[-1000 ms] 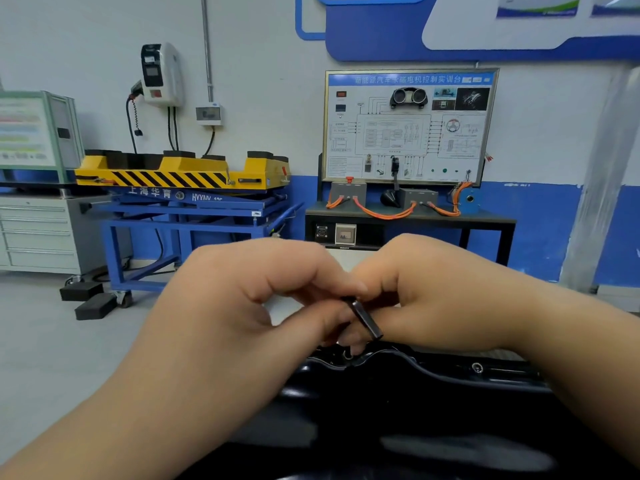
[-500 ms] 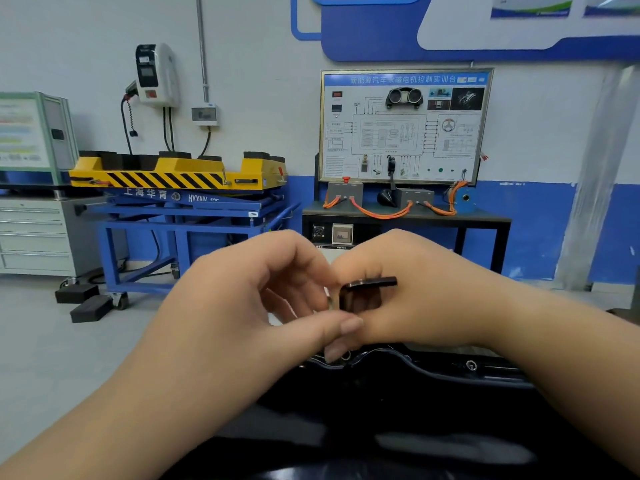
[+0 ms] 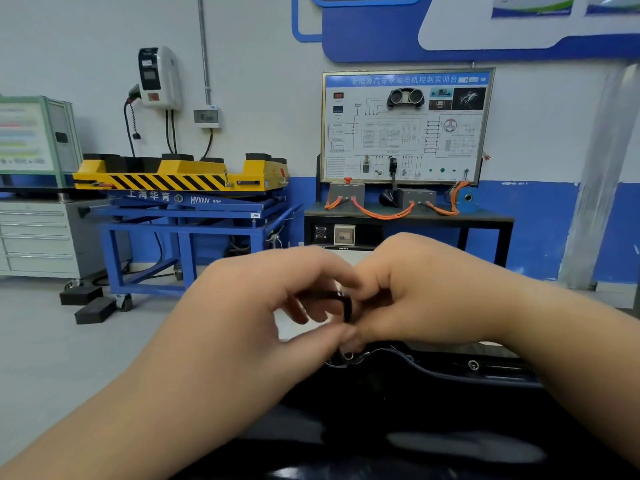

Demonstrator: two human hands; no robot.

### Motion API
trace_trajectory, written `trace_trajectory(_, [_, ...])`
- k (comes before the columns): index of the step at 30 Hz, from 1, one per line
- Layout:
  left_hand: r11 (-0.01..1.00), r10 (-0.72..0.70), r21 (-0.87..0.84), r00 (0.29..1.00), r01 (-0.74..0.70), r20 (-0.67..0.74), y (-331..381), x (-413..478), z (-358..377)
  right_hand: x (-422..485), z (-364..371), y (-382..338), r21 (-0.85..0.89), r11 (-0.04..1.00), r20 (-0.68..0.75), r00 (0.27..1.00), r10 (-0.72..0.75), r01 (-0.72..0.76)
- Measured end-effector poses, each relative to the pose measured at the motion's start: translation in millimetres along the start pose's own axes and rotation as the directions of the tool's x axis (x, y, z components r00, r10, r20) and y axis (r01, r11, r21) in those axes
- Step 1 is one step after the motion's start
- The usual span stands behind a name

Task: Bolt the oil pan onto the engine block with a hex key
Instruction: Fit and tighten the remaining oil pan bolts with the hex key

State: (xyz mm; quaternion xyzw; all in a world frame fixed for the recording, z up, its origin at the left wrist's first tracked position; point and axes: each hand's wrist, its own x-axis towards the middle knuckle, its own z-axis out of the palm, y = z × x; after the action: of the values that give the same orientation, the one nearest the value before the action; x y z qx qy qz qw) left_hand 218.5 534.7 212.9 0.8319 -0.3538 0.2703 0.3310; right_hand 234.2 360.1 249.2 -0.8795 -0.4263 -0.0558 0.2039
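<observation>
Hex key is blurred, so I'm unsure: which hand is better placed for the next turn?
Probably left: the hex key points its arm into the curled left hand; the right hand pinches its shaft over the oil pan.

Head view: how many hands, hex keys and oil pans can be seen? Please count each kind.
hands: 2 (left hand, right hand)
hex key: 1
oil pan: 1
total: 4
</observation>
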Motion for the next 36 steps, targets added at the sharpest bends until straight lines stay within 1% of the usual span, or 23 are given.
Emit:
trace_trajectory(1, [0.999, 0.047, -0.011, 0.999, -0.047, -0.022, 3, -6, -6, 1, 1, 0, -0.024, 1.000, -0.018, 1.000, -0.008, 0.008])
trace_trajectory(2, [0.997, 0.050, -0.053, 0.998, -0.051, -0.029, 8, -13, -9, 1, 2, -1, -0.047, 0.999, -0.030, 0.999, -0.020, 0.018])
trace_trajectory(3, [0.993, 0.034, -0.112, 0.999, -0.035, -0.008, 11, -15, -9, 2, 4, -1, -0.054, 0.998, -0.038, 0.999, -0.025, 0.023])
trace_trajectory(5, [0.970, -0.034, -0.241, 0.999, 0.027, -0.028, 7, -9, -6, 3, 6, -1, -0.038, 0.999, -0.045, 0.998, -0.031, 0.030])
trace_trajectory(6, [0.959, -0.059, -0.279, 0.998, 0.047, -0.035, 4, -6, -5, 3, 7, -1, -0.044, 0.998, -0.049, 0.998, -0.037, 0.034])
trace_trajectory(7, [0.961, -0.069, -0.273, 0.996, 0.052, -0.050, 3, -5, -5, 4, 7, 0, -0.052, 0.998, -0.054, 0.998, -0.037, 0.034])
trace_trajectory(8, [0.974, -0.048, -0.224, 0.997, 0.032, -0.067, 0, -5, -4, 5, 7, 0, -0.052, 0.998, -0.059, 0.998, -0.030, 0.027])
trace_trajectory(10, [0.993, 0.005, -0.117, 0.999, -0.011, -0.051, 5, -7, -6, 6, 8, 0, -0.035, 0.999, -0.057, 0.998, -0.017, 0.015])
trace_trajectory(14, [0.998, 0.062, 0.036, 0.996, -0.060, -0.071, 4, -1, -5, 6, 9, 1, -0.015, 1.000, -0.037, 0.999, -0.016, 0.016])
trace_trajectory(15, [0.997, 0.042, 0.062, 0.998, -0.039, -0.049, 2, 3, -2, 5, 8, 2, -0.003, 1.000, -0.023, 1.000, -0.007, 0.007])
trace_trajectory(17, [0.997, -0.049, 0.054, 0.998, 0.047, 0.040, 1, 7, 0, 2, 5, 4, 0.042, 0.999, 0.037, 0.999, 0.015, -0.017])
trace_trajectory(20, [0.994, 0.095, 0.065, 0.995, -0.093, -0.036, 2, 0, -4, -1, 2, 6, 0.102, 0.994, 0.083, 0.996, 0.027, -0.035])
trace_trajectory(22, [0.998, 0.070, 0.001, 0.997, -0.070, -0.027, 6, -9, -9, 0, 1, 6, 0.110, 0.993, 0.065, 0.997, 0.038, -0.045])
trace_trajectory(25, [0.981, -0.002, -0.194, 0.999, 0.012, 0.052, 3, -5, -5, 1, 4, 6, 0.110, 0.993, 0.037, 0.999, 0.034, -0.038])
trace_trajectory(27, [0.932, -0.049, -0.356, 0.996, 0.072, 0.073, -5, -1, -3, 2, 5, 5, 0.095, 0.995, 0.030, 0.999, 0.034, -0.036])
trace_trajectory(28, [0.908, -0.062, -0.407, 0.993, 0.096, 0.096, -7, 0, -3, 2, 5, 4, 0.094, 0.995, 0.026, 0.999, 0.037, -0.039])
trace_trajectory(30, [0.910, -0.033, -0.408, 0.993, 0.077, 0.113, -10, 0, -3, 3, 6, 4, 0.089, 0.995, 0.012, 0.999, 0.036, -0.037])
trace_trajectory(33, [0.947, 0.031, -0.323, 0.995, 0.003, 0.099, -14, 0, 0, 4, 7, 4, 0.083, 0.995, 0.000, 0.999, 0.047, -0.046])
trace_trajectory(36, [0.946, 0.036, -0.325, 0.996, -0.007, 0.081, -18, 1, 4, 5, 9, 7, 0.099, 0.992, 0.016, 0.997, 0.072, -0.073])
